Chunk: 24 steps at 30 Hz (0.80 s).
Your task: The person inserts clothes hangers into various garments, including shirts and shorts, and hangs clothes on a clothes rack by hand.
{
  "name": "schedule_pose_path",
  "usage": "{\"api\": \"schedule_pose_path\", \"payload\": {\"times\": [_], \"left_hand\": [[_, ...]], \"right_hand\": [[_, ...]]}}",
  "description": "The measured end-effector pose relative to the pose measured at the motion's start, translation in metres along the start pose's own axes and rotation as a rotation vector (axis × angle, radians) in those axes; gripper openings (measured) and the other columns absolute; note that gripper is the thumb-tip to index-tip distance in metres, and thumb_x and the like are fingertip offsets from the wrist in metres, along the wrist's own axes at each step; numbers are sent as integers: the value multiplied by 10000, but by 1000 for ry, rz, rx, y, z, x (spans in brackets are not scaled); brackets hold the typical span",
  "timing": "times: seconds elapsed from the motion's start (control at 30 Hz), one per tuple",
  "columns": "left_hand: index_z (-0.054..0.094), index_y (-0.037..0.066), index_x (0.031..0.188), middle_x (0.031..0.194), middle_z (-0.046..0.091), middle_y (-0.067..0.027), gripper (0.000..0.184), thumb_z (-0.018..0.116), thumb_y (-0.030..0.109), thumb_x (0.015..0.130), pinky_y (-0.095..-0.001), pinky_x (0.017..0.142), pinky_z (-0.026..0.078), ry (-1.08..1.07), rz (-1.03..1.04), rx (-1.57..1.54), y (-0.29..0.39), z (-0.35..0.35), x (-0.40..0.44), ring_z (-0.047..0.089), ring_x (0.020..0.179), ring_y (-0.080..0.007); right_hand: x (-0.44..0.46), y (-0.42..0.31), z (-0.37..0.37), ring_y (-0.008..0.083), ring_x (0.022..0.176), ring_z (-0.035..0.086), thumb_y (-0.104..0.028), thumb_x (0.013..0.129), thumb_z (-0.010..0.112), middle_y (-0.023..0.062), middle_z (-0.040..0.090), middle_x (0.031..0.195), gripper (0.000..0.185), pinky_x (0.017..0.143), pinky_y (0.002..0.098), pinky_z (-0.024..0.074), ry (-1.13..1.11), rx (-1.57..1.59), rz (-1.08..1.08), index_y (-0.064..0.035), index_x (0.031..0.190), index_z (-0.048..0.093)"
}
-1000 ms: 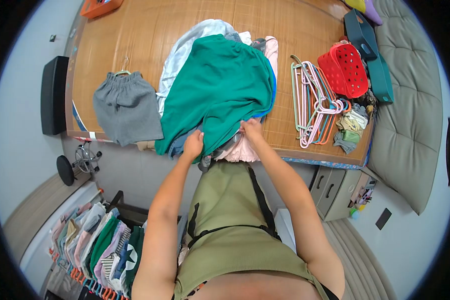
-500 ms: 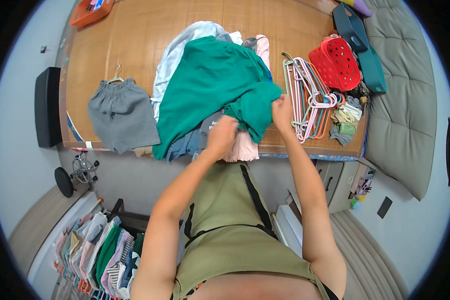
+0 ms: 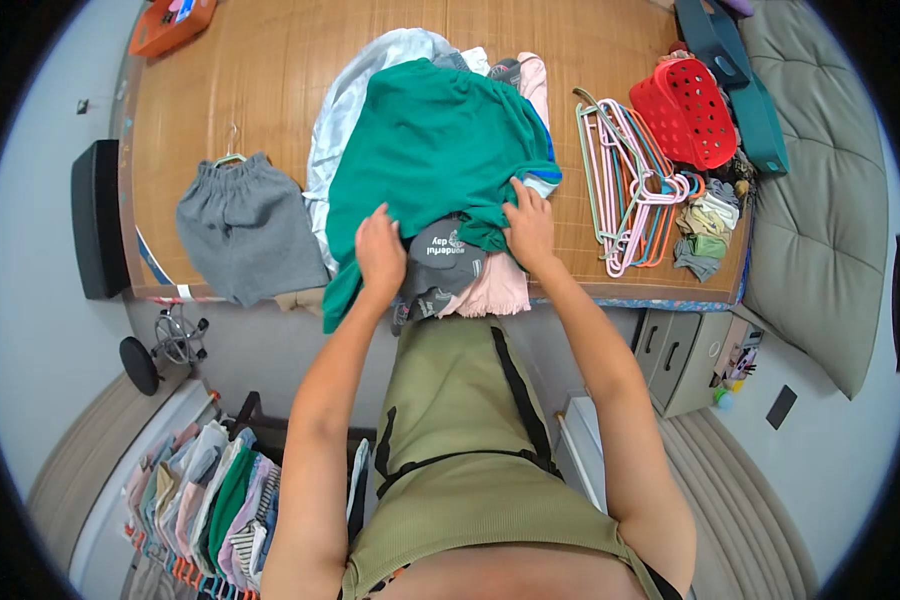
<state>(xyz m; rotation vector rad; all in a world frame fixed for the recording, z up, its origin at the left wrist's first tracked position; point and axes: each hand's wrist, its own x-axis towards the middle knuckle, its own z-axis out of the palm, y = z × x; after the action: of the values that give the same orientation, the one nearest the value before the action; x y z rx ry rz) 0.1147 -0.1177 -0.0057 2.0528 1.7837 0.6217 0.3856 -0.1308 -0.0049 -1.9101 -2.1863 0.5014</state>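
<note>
The big mat (image 3: 250,80) holds it all. The green cloth (image 3: 430,140) lies on a heap in the middle, with one end down at the near edge. Gray shorts (image 3: 245,230) lie by the near left corner. A bunch of hangers (image 3: 630,180) and a red basket (image 3: 685,115) sit toward the right edge. A gray shirt (image 3: 442,262) with white words peeks out between the hands. The left hand (image 3: 378,248) and right hand (image 3: 530,222) touch the green cloth, fingers a bit bent. I can't tell if either one pinches it.
</note>
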Motion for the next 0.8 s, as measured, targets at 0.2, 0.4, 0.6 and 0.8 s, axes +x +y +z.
{"api": "schedule_pose_path", "payload": {"times": [0.2,0.4,0.6,0.8], "left_hand": [[479,30,937,786,631,-180,101,487,130,952,-480,700,494,-49,197,-158,127,-43,89,629,758,-372],[424,34,1027,718,628,-249,198,455,221,970,-531,603,487,-475,-103,-74,127,-32,14,625,671,-446],[398,14,1127,810,644,-289,320,495,252,937,-546,695,499,-631,-277,-76,52,25,-68,628,757,-482],[503,-9,971,841,656,-237,218,535,195,902,-527,650,507,-806,-121,135,68,8,-15,642,771,-435]], "right_hand": [[28,12,-47,346,1064,552,-91,668,686,179,577,1171,314,893,447,429,268,536,31,-11,963,613],[1,13,-77,386,754,636,-221,727,636,217,649,794,297,690,471,500,-149,542,222,-4,930,642],[-69,18,21,378,988,571,-334,719,642,196,621,996,464,833,460,452,-456,187,127,-57,1088,585],[16,16,7,342,1082,525,-78,737,599,178,571,1114,375,919,423,429,98,350,165,-51,1110,582]]}}
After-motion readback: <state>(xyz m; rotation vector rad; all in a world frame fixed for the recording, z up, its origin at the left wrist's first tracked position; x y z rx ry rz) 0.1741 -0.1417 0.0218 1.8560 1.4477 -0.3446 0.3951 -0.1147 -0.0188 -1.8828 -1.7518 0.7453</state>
